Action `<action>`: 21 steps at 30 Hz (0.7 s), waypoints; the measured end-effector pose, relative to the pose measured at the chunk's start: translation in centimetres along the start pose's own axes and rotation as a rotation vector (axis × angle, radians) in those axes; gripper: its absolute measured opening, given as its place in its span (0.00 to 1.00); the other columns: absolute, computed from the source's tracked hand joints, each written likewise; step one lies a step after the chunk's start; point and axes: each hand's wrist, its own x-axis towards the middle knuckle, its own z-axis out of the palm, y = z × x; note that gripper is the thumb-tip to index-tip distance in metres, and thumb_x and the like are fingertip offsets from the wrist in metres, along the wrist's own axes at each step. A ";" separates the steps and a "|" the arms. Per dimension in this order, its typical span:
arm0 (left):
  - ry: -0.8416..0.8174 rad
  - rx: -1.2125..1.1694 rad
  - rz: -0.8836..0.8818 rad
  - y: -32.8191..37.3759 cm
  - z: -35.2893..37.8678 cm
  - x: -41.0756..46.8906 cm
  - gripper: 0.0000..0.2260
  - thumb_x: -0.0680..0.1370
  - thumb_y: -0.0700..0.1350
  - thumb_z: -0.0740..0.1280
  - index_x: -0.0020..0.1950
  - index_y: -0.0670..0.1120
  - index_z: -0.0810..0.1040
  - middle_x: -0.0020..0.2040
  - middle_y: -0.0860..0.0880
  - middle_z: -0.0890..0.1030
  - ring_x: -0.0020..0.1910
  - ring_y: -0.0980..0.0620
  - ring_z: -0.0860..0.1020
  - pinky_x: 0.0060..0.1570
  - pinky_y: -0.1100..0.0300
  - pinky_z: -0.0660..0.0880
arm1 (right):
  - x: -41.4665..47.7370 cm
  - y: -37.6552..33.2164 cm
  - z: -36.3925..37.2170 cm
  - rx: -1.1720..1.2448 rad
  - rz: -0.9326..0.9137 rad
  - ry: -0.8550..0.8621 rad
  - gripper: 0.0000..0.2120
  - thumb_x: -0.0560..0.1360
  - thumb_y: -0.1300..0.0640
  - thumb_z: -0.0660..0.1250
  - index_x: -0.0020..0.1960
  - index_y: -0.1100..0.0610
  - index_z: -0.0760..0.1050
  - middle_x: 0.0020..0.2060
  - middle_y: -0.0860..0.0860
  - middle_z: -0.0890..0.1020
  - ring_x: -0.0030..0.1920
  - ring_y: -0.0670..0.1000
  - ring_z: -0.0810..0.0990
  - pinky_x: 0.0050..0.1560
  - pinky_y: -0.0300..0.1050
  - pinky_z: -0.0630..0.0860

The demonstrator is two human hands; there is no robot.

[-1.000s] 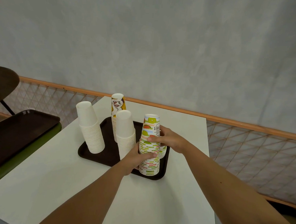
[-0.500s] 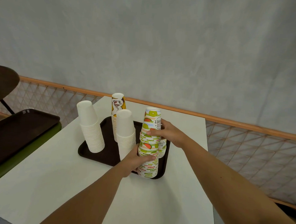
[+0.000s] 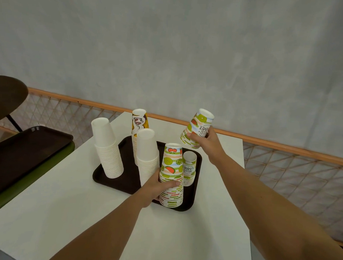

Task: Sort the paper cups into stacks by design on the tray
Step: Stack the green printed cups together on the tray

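Fruit cups (image 3: 198, 128) tilted in mid-air just beyond the tray (image 3: 126, 181), R hand (image 3: 206, 140) clamped round 'em, L hand (image 3: 158, 188) gripping the tall stack (image 3: 172, 168) — best level 'em & drop straight onto the short stack (image 3: 189, 168), I reckon.

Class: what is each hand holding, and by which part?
The left hand grips the fruit-print stack around its middle; the right hand holds nested fruit-print cups, in the air, near their rims.
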 end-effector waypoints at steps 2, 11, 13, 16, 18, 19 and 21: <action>0.000 -0.009 0.000 0.0 -0.1 0.1 0.30 0.70 0.48 0.74 0.69 0.56 0.64 0.64 0.50 0.74 0.66 0.44 0.71 0.64 0.39 0.69 | 0.2 1.5 -0.2 -0.051 0.027 0.019 0.29 0.66 0.58 0.77 0.63 0.56 0.70 0.56 0.52 0.80 0.54 0.51 0.80 0.54 0.47 0.78; 0.008 -0.038 -0.005 0.4 -0.5 0.1 0.30 0.71 0.48 0.73 0.69 0.57 0.63 0.59 0.53 0.74 0.65 0.46 0.71 0.61 0.43 0.69 | 0.0 5.2 -0.1 -0.255 0.124 0.004 0.31 0.65 0.57 0.77 0.62 0.55 0.66 0.56 0.53 0.78 0.57 0.55 0.78 0.60 0.54 0.75; 0.005 -0.042 0.003 0.4 -0.6 0.2 0.30 0.71 0.48 0.73 0.69 0.57 0.63 0.59 0.53 0.74 0.64 0.46 0.71 0.61 0.43 0.69 | 0.1 5.7 -0.1 -0.270 0.144 -0.015 0.33 0.65 0.58 0.77 0.65 0.55 0.64 0.57 0.54 0.78 0.58 0.55 0.77 0.61 0.54 0.74; -0.006 -0.039 0.022 0.4 -0.6 0.3 0.31 0.71 0.48 0.73 0.70 0.58 0.63 0.60 0.54 0.75 0.61 0.49 0.72 0.61 0.43 0.70 | 0.0 5.9 -0.1 -0.326 0.174 -0.032 0.34 0.68 0.57 0.75 0.67 0.54 0.62 0.57 0.55 0.76 0.57 0.55 0.75 0.59 0.51 0.74; -0.009 -0.030 0.029 0.6 -0.6 0.3 0.30 0.72 0.48 0.72 0.70 0.58 0.62 0.60 0.53 0.74 0.63 0.48 0.71 0.62 0.43 0.69 | -0.1 5.7 -0.1 -0.347 0.184 -0.047 0.34 0.69 0.56 0.74 0.69 0.53 0.60 0.55 0.54 0.74 0.57 0.56 0.75 0.59 0.51 0.73; -0.009 -0.027 0.029 0.7 -0.5 0.4 0.30 0.72 0.47 0.72 0.69 0.58 0.62 0.60 0.53 0.74 0.64 0.47 0.71 0.62 0.43 0.68 | -0.1 5.5 -0.2 -0.347 0.180 -0.053 0.34 0.70 0.56 0.74 0.69 0.53 0.60 0.54 0.54 0.74 0.57 0.56 0.74 0.60 0.51 0.73; -0.012 -0.023 0.025 0.8 -0.4 0.5 0.29 0.72 0.47 0.72 0.69 0.57 0.62 0.59 0.53 0.73 0.66 0.46 0.70 0.63 0.42 0.67 | -0.1 4.9 -0.3 -0.341 0.164 -0.061 0.33 0.71 0.55 0.73 0.70 0.53 0.60 0.54 0.52 0.71 0.56 0.54 0.73 0.59 0.49 0.72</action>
